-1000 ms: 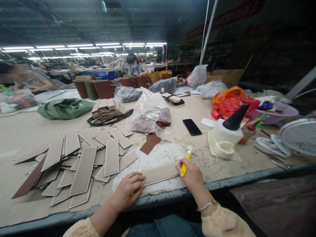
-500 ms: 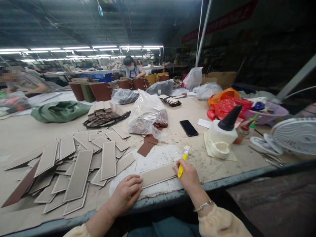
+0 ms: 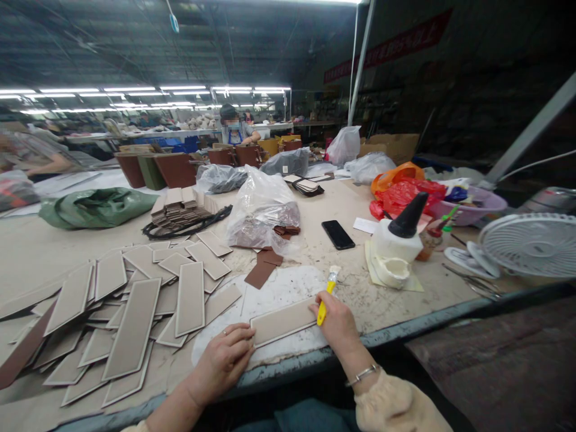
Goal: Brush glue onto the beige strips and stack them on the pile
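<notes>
A beige rectangular panel with a pale border (image 3: 282, 323) lies on a white sheet (image 3: 294, 281) near the table's front edge. My left hand (image 3: 230, 354) is closed at the panel's left end, fingers bent together against it. At the opposite end, my right hand (image 3: 336, 319) grips a yellow-handled brush (image 3: 330, 287), its pale bristles pointing up and away from me. The fingertips of that hand also touch the panel. To the left, many similar panels (image 3: 135, 327) lie in a loose, overlapping pile. Brown pieces (image 3: 261, 270) rest just beyond the white sheet.
On the right stand a white bottle with a black cone top (image 3: 398, 237), a white fan (image 3: 531, 246) and scissors (image 3: 472, 282). A phone (image 3: 337, 234), a clear plastic bag (image 3: 261, 210) and a green bag (image 3: 96, 207) lie farther back. Co-workers sit beyond.
The view has shifted slightly, so most things appear a little farther left. Both hands stay at the panel's ends, and the brush remains in the right hand.
</notes>
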### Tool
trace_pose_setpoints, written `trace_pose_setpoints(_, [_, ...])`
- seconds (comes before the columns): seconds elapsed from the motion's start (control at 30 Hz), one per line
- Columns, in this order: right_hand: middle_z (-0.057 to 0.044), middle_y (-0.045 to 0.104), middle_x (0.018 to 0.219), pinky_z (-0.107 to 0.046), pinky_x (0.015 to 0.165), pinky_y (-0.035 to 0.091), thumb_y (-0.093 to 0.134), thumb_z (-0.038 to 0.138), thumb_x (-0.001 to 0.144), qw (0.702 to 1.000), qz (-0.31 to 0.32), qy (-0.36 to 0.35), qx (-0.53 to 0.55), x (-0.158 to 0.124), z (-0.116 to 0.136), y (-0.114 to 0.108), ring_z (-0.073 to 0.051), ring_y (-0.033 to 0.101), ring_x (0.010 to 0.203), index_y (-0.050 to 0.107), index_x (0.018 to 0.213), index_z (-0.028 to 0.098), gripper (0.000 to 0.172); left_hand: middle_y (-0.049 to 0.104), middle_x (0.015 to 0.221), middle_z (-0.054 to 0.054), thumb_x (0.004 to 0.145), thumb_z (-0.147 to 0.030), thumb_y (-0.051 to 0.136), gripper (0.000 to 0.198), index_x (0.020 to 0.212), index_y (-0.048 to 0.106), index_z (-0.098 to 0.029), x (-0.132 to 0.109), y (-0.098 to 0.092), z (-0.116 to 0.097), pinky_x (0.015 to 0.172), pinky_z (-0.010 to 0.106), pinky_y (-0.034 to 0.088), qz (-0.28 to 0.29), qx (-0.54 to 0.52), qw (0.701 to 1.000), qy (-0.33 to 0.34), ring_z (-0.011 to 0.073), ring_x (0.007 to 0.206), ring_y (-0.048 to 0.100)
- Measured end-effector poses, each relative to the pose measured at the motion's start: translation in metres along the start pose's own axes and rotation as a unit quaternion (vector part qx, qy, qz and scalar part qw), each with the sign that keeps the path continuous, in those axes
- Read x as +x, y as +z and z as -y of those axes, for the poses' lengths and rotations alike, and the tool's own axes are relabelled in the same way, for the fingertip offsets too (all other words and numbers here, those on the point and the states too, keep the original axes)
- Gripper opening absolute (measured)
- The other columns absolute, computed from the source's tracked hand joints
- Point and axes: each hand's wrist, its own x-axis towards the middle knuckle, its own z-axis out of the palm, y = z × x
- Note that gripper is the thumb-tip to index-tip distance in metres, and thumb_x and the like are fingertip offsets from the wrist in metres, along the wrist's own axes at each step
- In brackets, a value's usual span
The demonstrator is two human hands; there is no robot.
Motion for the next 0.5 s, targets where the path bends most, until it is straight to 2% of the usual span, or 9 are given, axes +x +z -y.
trace_pose_setpoints(0.2, [0.0,0.063,0.078,-0.026,0.061,0.034,0.059,0.025,0.089,0.998,0.017,-0.002,-0.058,-0.002,0.005,-0.004,-0.018,0.058,0.074,0.056,0.086,0.022,0.005,0.068,0.103,0.007,0.09,-0.015,0.049,0.018,0.09,0.066,-0.019,0.002,-0.002,-0.002,0.09,0.033,0.054,-0.005,-0.003,1.0,0.002,0.0187,0.102,0.061])
trace_pose_setpoints(0.33, [-0.005,0.062,0.077,-0.029,0.067,0.038,0.057,0.025,0.09,0.993,0.005,-0.031,-0.111,-0.004,0.013,-0.007,-0.023,0.055,0.08,0.059,0.086,0.02,0.007,0.068,0.103,0.007,0.09,-0.014,0.049,0.017,0.088,0.066,-0.019,0.003,-0.003,-0.003,0.089,0.032,0.054,-0.004,-0.007,1.0,0.0,0.0187,0.102,0.06])
trace_pose_setpoints(0.43, [-0.009,0.064,0.086,-0.032,0.078,0.043,0.051,0.021,0.093,0.995,0.003,-0.088,-0.054,-0.009,0.027,-0.005,-0.024,0.056,0.088,0.06,0.091,0.017,0.01,0.067,0.102,0.006,0.09,-0.014,0.049,0.018,0.087,0.065,-0.019,0.003,-0.002,-0.002,0.089,0.032,0.054,-0.001,-0.003,1.0,0.003,0.0186,0.102,0.06])
trace_pose_setpoints(0.5, [-0.012,0.064,0.107,-0.035,0.09,0.043,0.053,0.021,0.091,0.988,0.018,-0.15,0.028,-0.015,0.041,0.0,-0.025,0.055,0.103,0.059,0.094,0.017,0.007,0.067,0.102,0.006,0.09,-0.014,0.049,0.018,0.087,0.065,-0.019,0.003,-0.001,-0.001,0.088,0.032,0.054,0.002,0.001,1.0,0.008,0.0187,0.102,0.06])
